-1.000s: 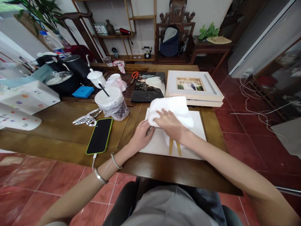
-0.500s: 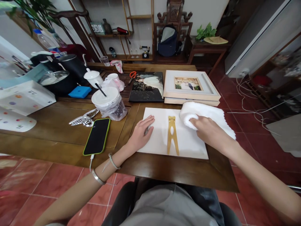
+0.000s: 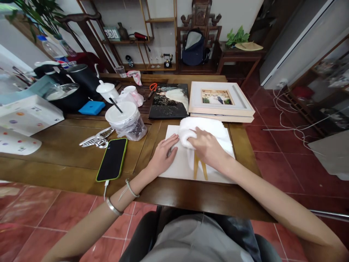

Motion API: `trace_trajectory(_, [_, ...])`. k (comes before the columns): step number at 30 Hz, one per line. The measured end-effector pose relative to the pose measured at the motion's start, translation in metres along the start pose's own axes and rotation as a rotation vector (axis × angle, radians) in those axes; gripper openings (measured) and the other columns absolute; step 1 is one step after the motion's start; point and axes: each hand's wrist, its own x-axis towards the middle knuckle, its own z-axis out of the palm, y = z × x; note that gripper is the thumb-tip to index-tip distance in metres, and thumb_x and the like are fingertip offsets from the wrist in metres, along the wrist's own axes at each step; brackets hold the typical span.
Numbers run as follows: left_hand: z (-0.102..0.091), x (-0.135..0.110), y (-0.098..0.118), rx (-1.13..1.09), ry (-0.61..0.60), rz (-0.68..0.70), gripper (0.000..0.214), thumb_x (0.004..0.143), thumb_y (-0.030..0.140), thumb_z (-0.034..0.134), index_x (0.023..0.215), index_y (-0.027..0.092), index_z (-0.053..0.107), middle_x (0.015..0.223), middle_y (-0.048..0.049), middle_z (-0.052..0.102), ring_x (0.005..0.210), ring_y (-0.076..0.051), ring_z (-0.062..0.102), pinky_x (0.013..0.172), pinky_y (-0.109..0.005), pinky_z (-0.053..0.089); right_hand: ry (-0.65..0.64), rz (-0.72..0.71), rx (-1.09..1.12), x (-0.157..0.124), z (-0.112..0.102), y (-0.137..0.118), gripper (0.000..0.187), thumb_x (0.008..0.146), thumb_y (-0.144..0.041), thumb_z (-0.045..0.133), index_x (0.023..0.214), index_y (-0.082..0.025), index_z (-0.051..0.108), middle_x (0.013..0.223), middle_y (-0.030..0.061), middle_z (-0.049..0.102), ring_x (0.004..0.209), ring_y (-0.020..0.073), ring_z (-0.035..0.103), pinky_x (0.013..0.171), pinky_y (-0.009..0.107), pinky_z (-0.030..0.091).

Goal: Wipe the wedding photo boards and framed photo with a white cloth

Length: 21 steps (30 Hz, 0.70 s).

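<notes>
Right hand clasping a fluffy white cloth over a flat white rectangular board.
Left hand lies unclenched at its left edge; a hard sideways push could skid the board across the glossy brown wooden tabletop.

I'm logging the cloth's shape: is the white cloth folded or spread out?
Partly both: the white cloth is curled over at the right hand but spreads across the white board.

The white cloth and right hand partly cover the gold piece. The left edge crops the spotted box.
</notes>
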Motion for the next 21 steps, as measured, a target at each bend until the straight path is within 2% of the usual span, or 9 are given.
trace_trajectory(4, [0.000,-0.001,0.000,-0.021,0.002,0.018,0.034,0.090,0.021,0.045,0.122,0.019,0.058,0.133,-0.0119,0.056,0.129,-0.023,0.047,0.106,-0.048,0.035,-0.042,0.080,-0.021,-0.018,0.015,0.012,0.040,0.067,0.007,0.042,0.096,-0.011,0.063,0.128,0.0217,0.054,0.125,0.0354,0.043,0.093,0.043,0.043])
trace_trajectory(7, [0.000,-0.002,0.000,-0.022,0.005,0.009,0.034,0.090,0.021,0.045,0.122,0.018,0.058,0.133,-0.0130,0.056,0.130,-0.023,0.046,0.107,-0.048,0.034,-0.070,0.172,-0.037,-0.042,0.015,0.028,0.036,0.063,0.007,0.042,0.088,-0.011,0.061,0.122,0.0235,0.056,0.120,0.0347,0.048,0.087,0.042,0.046])
trace_trajectory(10, [0.000,-0.001,0.001,-0.019,0.001,-0.001,0.035,0.090,0.021,0.045,0.122,0.017,0.058,0.133,-0.0130,0.056,0.130,-0.024,0.046,0.107,-0.049,0.034,-0.139,0.305,-0.071,-0.064,0.005,0.042,0.028,0.064,0.004,0.042,0.080,-0.014,0.057,0.109,0.0210,0.061,0.100,0.0309,0.060,0.074,0.037,0.047])
trace_trajectory(12, [0.000,-0.001,0.001,-0.020,-0.001,-0.002,0.035,0.090,0.021,0.045,0.122,0.018,0.057,0.133,-0.0124,0.056,0.130,-0.024,0.045,0.107,-0.049,0.034,-0.207,0.358,-0.064,-0.077,-0.007,0.051,0.023,0.066,0.001,0.042,0.075,-0.018,0.052,0.088,0.0132,0.063,0.078,0.0252,0.062,0.064,0.033,0.044])
trace_trajectory(14, [0.000,-0.001,0.002,-0.017,-0.003,-0.002,0.035,0.090,0.021,0.045,0.122,0.019,0.058,0.133,-0.0120,0.056,0.130,-0.023,0.046,0.107,-0.049,0.034,-0.260,0.355,0.001,-0.088,-0.020,0.059,0.021,0.067,-0.001,0.042,0.069,-0.022,0.044,0.067,0.0043,0.056,0.062,0.0204,0.056,0.057,0.030,0.038])
trace_trajectory(16, [0.000,-0.001,0.002,-0.010,-0.004,-0.006,0.034,0.090,0.021,0.045,0.122,0.019,0.058,0.133,-0.0120,0.056,0.130,-0.024,0.046,0.107,-0.049,0.034,-0.283,0.319,0.099,-0.095,-0.031,0.066,0.023,0.068,-0.001,0.042,0.065,-0.024,0.038,0.059,0.0004,0.048,0.056,0.0178,0.050,0.055,0.030,0.035])
trace_trajectory(18, [0.000,-0.001,0.002,-0.004,-0.002,-0.008,0.034,0.090,0.021,0.045,0.121,0.019,0.058,0.133,-0.0121,0.056,0.129,-0.024,0.046,0.107,-0.049,0.034,-0.264,0.268,0.168,-0.097,-0.036,0.070,0.023,0.070,-0.002,0.042,0.064,-0.024,0.036,0.058,-0.0004,0.046,0.056,0.0171,0.048,0.055,0.031,0.034])
trace_trajectory(21, [0.000,-0.001,0.002,-0.001,0.002,-0.005,0.034,0.090,0.021,0.045,0.121,0.018,0.058,0.132,-0.0123,0.057,0.129,-0.024,0.046,0.107,-0.049,0.035,-0.190,0.211,0.169,-0.090,-0.028,0.070,0.019,0.070,-0.004,0.044,0.066,-0.023,0.043,0.064,0.0019,0.053,0.064,0.0197,0.054,0.057,0.031,0.039])
